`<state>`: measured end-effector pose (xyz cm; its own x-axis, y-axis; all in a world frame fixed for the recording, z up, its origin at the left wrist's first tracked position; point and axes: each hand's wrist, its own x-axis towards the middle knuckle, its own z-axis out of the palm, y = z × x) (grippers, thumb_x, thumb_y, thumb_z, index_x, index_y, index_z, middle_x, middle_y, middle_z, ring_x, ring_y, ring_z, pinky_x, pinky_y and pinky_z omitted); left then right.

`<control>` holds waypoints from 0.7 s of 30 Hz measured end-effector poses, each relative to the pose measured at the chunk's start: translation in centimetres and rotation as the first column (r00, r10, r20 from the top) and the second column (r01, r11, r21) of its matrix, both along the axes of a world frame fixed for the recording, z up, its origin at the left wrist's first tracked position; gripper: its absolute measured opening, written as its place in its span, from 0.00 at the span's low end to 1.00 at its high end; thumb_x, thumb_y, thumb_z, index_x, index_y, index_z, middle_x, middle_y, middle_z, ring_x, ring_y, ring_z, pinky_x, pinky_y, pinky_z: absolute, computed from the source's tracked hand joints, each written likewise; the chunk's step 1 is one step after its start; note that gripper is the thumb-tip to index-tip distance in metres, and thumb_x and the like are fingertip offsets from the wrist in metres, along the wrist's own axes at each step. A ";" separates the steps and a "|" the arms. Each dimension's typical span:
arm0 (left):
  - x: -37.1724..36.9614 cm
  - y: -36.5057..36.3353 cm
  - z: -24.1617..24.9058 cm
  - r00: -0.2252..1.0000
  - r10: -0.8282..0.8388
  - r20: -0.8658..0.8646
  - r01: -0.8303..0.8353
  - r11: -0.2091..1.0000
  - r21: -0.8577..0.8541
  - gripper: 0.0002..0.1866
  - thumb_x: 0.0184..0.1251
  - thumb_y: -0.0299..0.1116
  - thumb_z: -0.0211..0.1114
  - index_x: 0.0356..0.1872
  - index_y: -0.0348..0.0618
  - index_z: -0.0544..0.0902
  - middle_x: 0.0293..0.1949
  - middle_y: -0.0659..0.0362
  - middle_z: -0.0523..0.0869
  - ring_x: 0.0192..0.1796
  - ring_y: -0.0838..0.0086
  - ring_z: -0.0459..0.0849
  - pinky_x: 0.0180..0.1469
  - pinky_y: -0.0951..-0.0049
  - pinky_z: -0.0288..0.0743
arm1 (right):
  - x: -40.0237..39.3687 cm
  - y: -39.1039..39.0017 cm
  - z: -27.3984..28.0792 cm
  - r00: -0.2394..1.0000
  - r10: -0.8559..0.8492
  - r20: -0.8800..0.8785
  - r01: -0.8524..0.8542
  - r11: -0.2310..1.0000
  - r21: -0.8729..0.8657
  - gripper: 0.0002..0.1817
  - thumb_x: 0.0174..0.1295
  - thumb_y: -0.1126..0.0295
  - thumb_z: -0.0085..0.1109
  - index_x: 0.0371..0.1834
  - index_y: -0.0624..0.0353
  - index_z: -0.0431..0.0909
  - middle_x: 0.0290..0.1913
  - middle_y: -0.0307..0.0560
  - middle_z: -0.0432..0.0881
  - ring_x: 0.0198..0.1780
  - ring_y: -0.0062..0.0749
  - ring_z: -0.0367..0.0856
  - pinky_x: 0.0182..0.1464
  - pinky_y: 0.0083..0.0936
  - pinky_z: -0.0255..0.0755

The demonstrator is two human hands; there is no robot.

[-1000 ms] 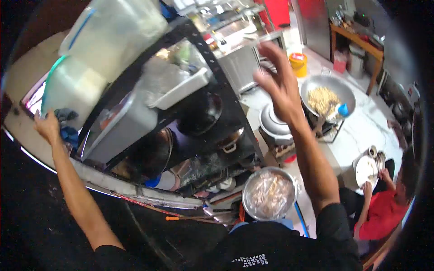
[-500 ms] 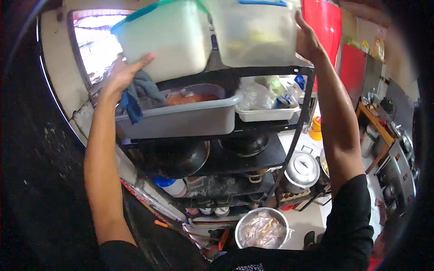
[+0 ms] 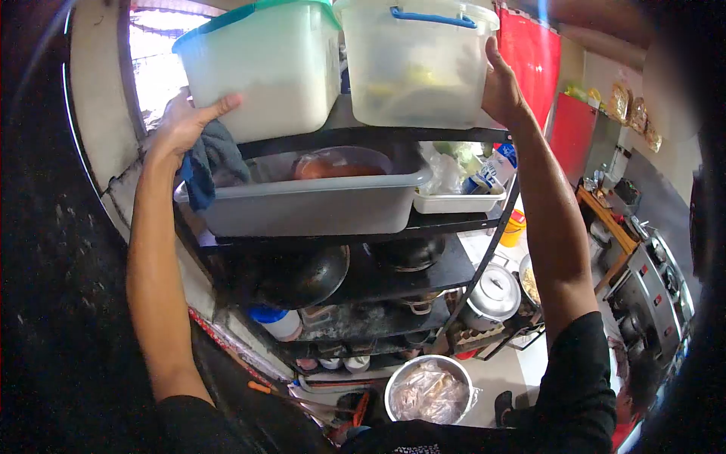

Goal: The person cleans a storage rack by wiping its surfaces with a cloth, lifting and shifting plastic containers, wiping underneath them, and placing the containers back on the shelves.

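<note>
Two translucent plastic storage boxes stand side by side on the top of a black shelf rack. The left storage box [image 3: 265, 79] has a green rim and pale contents; the right storage box [image 3: 423, 72] has a blue handle and yellowish contents. My left hand [image 3: 185, 125] is at the left box's side, its thumb laid along the wall. A blue-grey cloth [image 3: 212, 163] hangs from this hand, gripped by fingers that are partly hidden. Against the right box's outer side, my right hand [image 3: 503, 91] holds on with the thumb up; its other fingers are mostly hidden.
Below sit a grey tub [image 3: 310, 204] and a white tray [image 3: 457, 200] of bagged goods. Dark woks [image 3: 302, 276] fill a lower shelf. On the floor are a basin [image 3: 429, 390] with a plastic-wrapped load and, to the right, a lidded pot [image 3: 493, 293]. A stove [image 3: 658, 295] stands far right.
The view has tilted up and shifted, so the boxes appear lower and slightly left. Both hands remain at the boxes' outer sides, and the cloth still hangs from my left hand.
</note>
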<state>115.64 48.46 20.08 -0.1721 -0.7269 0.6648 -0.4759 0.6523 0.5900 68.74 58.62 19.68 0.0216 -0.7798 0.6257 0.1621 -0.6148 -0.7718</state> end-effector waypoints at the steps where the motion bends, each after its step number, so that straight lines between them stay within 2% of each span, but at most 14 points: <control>1: 0.7 -0.3 0.0 1.000 0.012 -0.006 -0.012 1.000 -0.016 0.50 0.47 0.60 0.82 0.62 0.28 0.76 0.55 0.44 0.85 0.56 0.62 0.84 0.62 0.64 0.76 | 0.7 -0.3 0.1 1.000 0.017 0.003 -0.017 1.000 0.002 0.46 0.72 0.33 0.41 0.78 0.63 0.56 0.73 0.59 0.68 0.74 0.50 0.68 0.75 0.48 0.60; 3: 2.1 -1.3 -0.2 0.999 0.032 -0.020 -0.033 0.998 -0.047 0.49 0.46 0.61 0.82 0.59 0.30 0.79 0.52 0.47 0.87 0.55 0.63 0.85 0.60 0.64 0.77 | 1.9 -0.9 0.2 0.998 0.019 -0.054 -0.021 0.999 -0.046 0.46 0.72 0.33 0.42 0.78 0.63 0.57 0.73 0.59 0.68 0.74 0.50 0.68 0.75 0.48 0.60; 6: 3.9 -1.6 0.2 0.998 0.052 0.027 -0.052 0.999 -0.014 0.47 0.47 0.62 0.81 0.60 0.33 0.80 0.53 0.48 0.87 0.55 0.64 0.85 0.61 0.64 0.76 | 2.9 -2.8 0.1 0.997 0.043 -0.060 -0.046 0.998 -0.041 0.46 0.72 0.33 0.43 0.78 0.62 0.57 0.73 0.58 0.68 0.73 0.50 0.68 0.74 0.48 0.61; 10: 6.2 -4.0 -0.1 0.999 0.034 -0.001 -0.034 0.999 -0.018 0.47 0.46 0.62 0.82 0.61 0.35 0.80 0.53 0.50 0.87 0.55 0.66 0.85 0.60 0.64 0.76 | 5.6 -3.5 0.2 0.997 0.036 -0.071 -0.039 0.998 -0.041 0.47 0.71 0.32 0.45 0.78 0.61 0.57 0.72 0.56 0.69 0.72 0.47 0.70 0.73 0.48 0.63; 13: 7.4 -4.6 -0.3 0.999 0.027 -0.027 -0.028 0.999 -0.020 0.47 0.46 0.62 0.82 0.61 0.35 0.80 0.54 0.50 0.87 0.55 0.66 0.84 0.60 0.65 0.76 | 6.2 -4.9 0.3 0.982 -0.007 -0.191 -0.013 0.995 -0.101 0.47 0.70 0.32 0.45 0.78 0.61 0.57 0.72 0.56 0.69 0.71 0.47 0.71 0.73 0.47 0.64; 16: 8.0 -4.9 -0.3 0.998 0.035 -0.048 -0.035 0.999 -0.006 0.47 0.46 0.61 0.82 0.62 0.36 0.79 0.55 0.51 0.87 0.56 0.66 0.84 0.61 0.64 0.75 | 7.2 -6.0 0.3 0.991 0.056 -0.125 -0.065 0.996 -0.064 0.44 0.76 0.35 0.34 0.77 0.64 0.59 0.73 0.56 0.69 0.75 0.45 0.66 0.76 0.44 0.57; 21: 10.4 -6.4 -0.1 1.000 -0.002 -0.032 0.002 1.000 0.004 0.48 0.47 0.60 0.82 0.64 0.36 0.78 0.57 0.51 0.86 0.57 0.66 0.84 0.62 0.63 0.75 | 9.3 -6.6 0.1 0.996 0.074 -0.056 -0.077 0.995 -0.066 0.45 0.74 0.34 0.40 0.78 0.62 0.58 0.74 0.54 0.67 0.75 0.46 0.65 0.77 0.45 0.55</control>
